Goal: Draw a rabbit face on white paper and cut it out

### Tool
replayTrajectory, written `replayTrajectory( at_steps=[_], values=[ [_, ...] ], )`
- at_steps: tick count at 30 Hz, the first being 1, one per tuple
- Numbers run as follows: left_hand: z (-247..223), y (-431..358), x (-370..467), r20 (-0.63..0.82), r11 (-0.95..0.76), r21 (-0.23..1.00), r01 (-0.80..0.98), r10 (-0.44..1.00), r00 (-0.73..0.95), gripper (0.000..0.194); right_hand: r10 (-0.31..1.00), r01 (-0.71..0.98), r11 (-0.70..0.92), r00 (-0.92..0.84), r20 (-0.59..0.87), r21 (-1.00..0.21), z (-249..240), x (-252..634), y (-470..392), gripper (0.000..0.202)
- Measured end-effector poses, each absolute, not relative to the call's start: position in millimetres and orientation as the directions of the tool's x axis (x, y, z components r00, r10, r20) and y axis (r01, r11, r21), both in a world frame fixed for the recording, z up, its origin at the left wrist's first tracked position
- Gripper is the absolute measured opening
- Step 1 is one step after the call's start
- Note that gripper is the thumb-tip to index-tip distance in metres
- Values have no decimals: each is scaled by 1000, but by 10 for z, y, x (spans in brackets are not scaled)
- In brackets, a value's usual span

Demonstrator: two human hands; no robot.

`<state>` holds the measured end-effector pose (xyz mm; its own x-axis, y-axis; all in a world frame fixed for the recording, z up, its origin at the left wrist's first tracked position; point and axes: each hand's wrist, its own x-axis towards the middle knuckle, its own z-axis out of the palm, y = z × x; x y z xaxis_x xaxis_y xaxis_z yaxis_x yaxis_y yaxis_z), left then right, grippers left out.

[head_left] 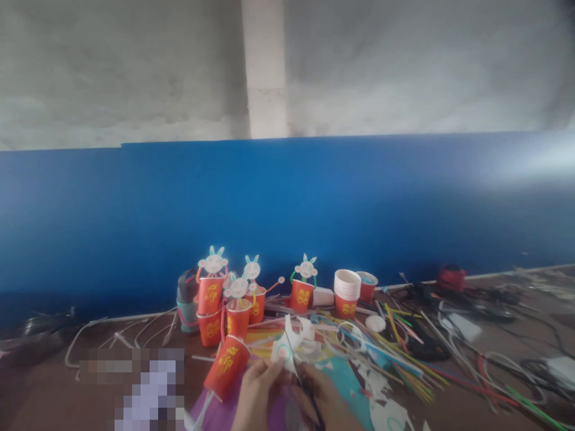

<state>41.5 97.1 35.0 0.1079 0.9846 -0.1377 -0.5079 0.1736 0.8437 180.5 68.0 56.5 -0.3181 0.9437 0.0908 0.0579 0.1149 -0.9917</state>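
Near the bottom middle, my left hand [258,392] pinches a small piece of white paper [277,348] with a coloured circle drawn on it. My right hand [327,398] is closed around a pair of scissors [308,392] with dark handles. The blades point up and away from me, against the right side of the paper; how far apart they are is too blurred to tell. Just left of my left hand a red paper cup [228,365] with yellow characters lies tilted. Purple paper [220,416] is under my hands, and white paper scraps [390,413] lie to the right.
Several red cups with paper rabbit figures [306,268] stand behind my hands. A stack of paper cups [347,286] stands farther right. Coloured craft sticks [415,383] and tangled cables [467,359] spread over the right side. A blue panel [287,203] rises behind the table.
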Motion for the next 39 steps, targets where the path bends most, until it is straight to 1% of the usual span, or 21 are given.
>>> replayTrajectory(
  at_steps=[4, 9, 14, 21, 25, 29, 39],
  values=[
    [392, 954, 418, -156, 189, 834, -519, 982, 107, 38, 959, 17, 120, -260, 111, -993, 578, 1791, 668, 42],
    [439, 945, 414, -152, 192, 843, -502, 981, 121, 39, 953, -34, 121, -274, 125, -992, 585, 1766, 681, 48],
    [448, 946, 402, -168, 204, 841, -501, 979, 116, 40, 957, -64, 63, -281, 78, -996, 553, 1745, 691, 53],
    [461, 947, 394, -169, 208, 841, -499, 978, 121, 38, 968, -53, 12, -251, 25, -999, 491, 1734, 713, 58],
    [478, 941, 398, -161, 204, 846, -492, 978, 129, 38, 965, -39, 37, -259, 46, -999, 479, 1749, 719, 56],
    [491, 942, 405, -166, 206, 835, -511, 978, 123, 40, 958, -57, 26, -282, 41, -998, 438, 1747, 738, 52],
    [502, 949, 389, -158, 199, 839, -506, 980, 123, 40, 970, -4, 33, -243, 33, -999, 404, 1769, 757, 51]
  ],
)
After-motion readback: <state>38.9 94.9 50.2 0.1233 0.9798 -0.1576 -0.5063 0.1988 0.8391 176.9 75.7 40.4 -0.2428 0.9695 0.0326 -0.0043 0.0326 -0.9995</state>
